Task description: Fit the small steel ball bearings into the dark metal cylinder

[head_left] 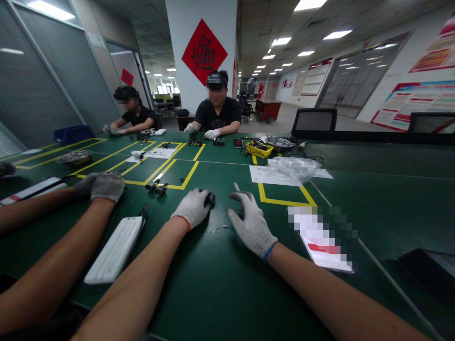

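My left hand [194, 207], in a white knit glove with an orange cuff edge, is closed around a dark cylindrical metal part [212, 199], whose round end shows past the fingers. Across from it, my right hand [250, 222], gloved with a blue cuff edge, has its thumb and fingers apart. A small shiny metal fitting [236, 186] is just beyond its fingertips; whether they touch is unclear. On the green table between my hands lie tiny metal rings [225, 226]. Two dark metal connectors [156, 187] lie beyond my left hand.
A co-worker's gloved hands [106, 185] are at my left, near a white power bank-like box [115, 248]. A lit phone [322, 241] lies right. Farther back are a plastic bag [293, 169], a yellow basket [259, 150] and a metal dish [74, 157]. Two people sit opposite.
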`<state>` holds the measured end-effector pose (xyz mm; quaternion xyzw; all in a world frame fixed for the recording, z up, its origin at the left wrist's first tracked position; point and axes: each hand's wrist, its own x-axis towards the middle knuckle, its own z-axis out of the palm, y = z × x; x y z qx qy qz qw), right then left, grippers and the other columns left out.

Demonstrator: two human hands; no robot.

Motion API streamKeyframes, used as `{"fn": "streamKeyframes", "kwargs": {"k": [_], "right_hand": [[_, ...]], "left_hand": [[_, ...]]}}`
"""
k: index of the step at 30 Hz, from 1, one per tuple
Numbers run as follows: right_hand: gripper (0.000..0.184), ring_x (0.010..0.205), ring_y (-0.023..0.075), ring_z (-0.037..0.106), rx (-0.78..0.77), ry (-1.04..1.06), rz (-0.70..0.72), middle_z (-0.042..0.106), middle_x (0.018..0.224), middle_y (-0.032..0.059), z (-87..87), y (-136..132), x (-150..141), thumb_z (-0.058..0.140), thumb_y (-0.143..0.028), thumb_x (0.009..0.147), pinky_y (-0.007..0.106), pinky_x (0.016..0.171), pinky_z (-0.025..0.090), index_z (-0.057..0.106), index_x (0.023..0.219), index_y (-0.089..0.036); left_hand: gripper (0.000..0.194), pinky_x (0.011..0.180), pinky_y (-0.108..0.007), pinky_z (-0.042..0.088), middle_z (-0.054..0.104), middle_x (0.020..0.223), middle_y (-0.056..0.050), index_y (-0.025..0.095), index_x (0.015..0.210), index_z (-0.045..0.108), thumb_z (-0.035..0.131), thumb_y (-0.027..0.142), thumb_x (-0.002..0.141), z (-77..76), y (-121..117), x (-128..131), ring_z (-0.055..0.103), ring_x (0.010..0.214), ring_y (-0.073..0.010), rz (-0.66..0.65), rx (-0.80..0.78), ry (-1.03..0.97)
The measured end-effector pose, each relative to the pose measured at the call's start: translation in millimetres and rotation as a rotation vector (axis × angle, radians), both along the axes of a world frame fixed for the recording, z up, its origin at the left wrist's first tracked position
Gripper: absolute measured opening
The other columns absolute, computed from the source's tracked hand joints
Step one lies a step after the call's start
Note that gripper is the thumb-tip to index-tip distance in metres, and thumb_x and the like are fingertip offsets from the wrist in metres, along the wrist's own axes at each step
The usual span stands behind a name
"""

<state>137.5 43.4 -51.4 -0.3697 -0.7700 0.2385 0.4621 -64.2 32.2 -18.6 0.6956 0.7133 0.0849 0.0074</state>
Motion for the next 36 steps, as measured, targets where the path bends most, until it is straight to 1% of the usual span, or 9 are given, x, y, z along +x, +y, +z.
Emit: {"fn": "streamKeyframes", "kwargs": {"k": [13,17,20,22,24,26,30,34,36], "right_hand": [[0.032,0.118,0.0325,0.064,-0.004,0.018,-0.001,0.06,0.127,0.0133,-0.2,1,0,0.062,-0.036,0.091,0.056,0.101,0.056,0.065,0.12,-0.023],[0.03,0.12,0.0319,0.064,-0.002,0.025,0.017,0.06,0.129,0.0131,0.4,0,0,0.062,-0.036,0.092,0.055,0.102,0.055,0.065,0.12,-0.024],[0.03,0.124,0.0325,0.062,0.017,0.029,0.034,0.059,0.131,0.0135,0.8,-1,0,0.06,-0.036,0.093,0.056,0.103,0.055,0.065,0.121,-0.024],[0.03,0.125,0.0326,0.062,0.025,0.03,0.042,0.06,0.13,0.0135,0.9,-2,0,0.06,-0.035,0.093,0.055,0.104,0.054,0.064,0.121,-0.024],[0.03,0.123,0.0321,0.063,0.023,0.029,0.042,0.06,0.13,0.0134,0.9,-1,0,0.061,-0.035,0.093,0.055,0.104,0.055,0.064,0.121,-0.024],[0.031,0.119,0.0312,0.064,0.012,0.022,0.036,0.06,0.13,0.0134,0.9,-1,0,0.061,-0.035,0.092,0.053,0.102,0.056,0.064,0.121,-0.023],[0.029,0.109,0.0284,0.067,0.001,0.01,0.036,0.06,0.127,0.0135,1.7,-1,1,0.056,-0.035,0.094,0.05,0.098,0.058,0.063,0.119,-0.022],[0.028,0.105,0.0265,0.066,0.04,0.004,0.059,0.059,0.124,0.0129,3.1,-4,1,0.05,-0.034,0.098,0.048,0.098,0.057,0.063,0.119,-0.022],[0.027,0.101,0.0247,0.067,0.041,0.004,0.075,0.059,0.124,0.0123,3.7,-5,0,0.05,-0.034,0.098,0.045,0.094,0.058,0.063,0.119,-0.022]], "left_hand": [[0.037,0.098,-0.035,0.053,0.066,0.123,-0.015,0.017,0.131,0.067,0.058,0.026,0.097,0.0,2,-1,0.068,0.111,-0.0272,0.016,0.021,-0.051],[0.041,0.099,-0.035,0.054,0.064,0.129,-0.016,0.017,0.134,0.064,0.063,0.027,0.094,7.6,-1,2,0.068,0.114,-0.0288,0.043,0.039,-0.051],[0.036,0.095,-0.037,0.056,0.064,0.126,-0.016,0.017,0.126,0.065,0.065,0.03,0.092,16.6,-7,6,0.068,0.111,-0.0301,0.072,0.051,-0.008],[0.031,0.091,-0.038,0.056,0.066,0.119,-0.015,0.018,0.117,0.068,0.065,0.035,0.091,20.9,-11,9,0.069,0.107,-0.0308,0.066,0.009,0.018],[0.034,0.091,-0.04,0.056,0.068,0.115,-0.015,0.019,0.115,0.07,0.065,0.04,0.09,22.2,-15,13,0.069,0.105,-0.0323,0.028,-0.063,0.04],[0.04,0.092,-0.043,0.056,0.068,0.116,-0.017,0.02,0.12,0.071,0.065,0.044,0.089,20.9,-17,17,0.068,0.108,-0.0351,-0.005,-0.104,0.063],[0.049,0.094,-0.049,0.055,0.066,0.125,-0.022,0.017,0.131,0.067,0.062,0.047,0.091,15.4,-18,22,0.064,0.115,-0.0402,-0.008,-0.093,0.088],[0.052,0.096,-0.052,0.053,0.064,0.131,-0.023,0.017,0.135,0.065,0.059,0.048,0.094,9.7,-15,23,0.062,0.119,-0.0409,0.008,-0.081,0.075],[0.051,0.098,-0.052,0.052,0.064,0.135,-0.022,0.018,0.136,0.064,0.056,0.049,0.096,5.5,-12,22,0.06,0.123,-0.0399,0.022,-0.063,0.057]]}}
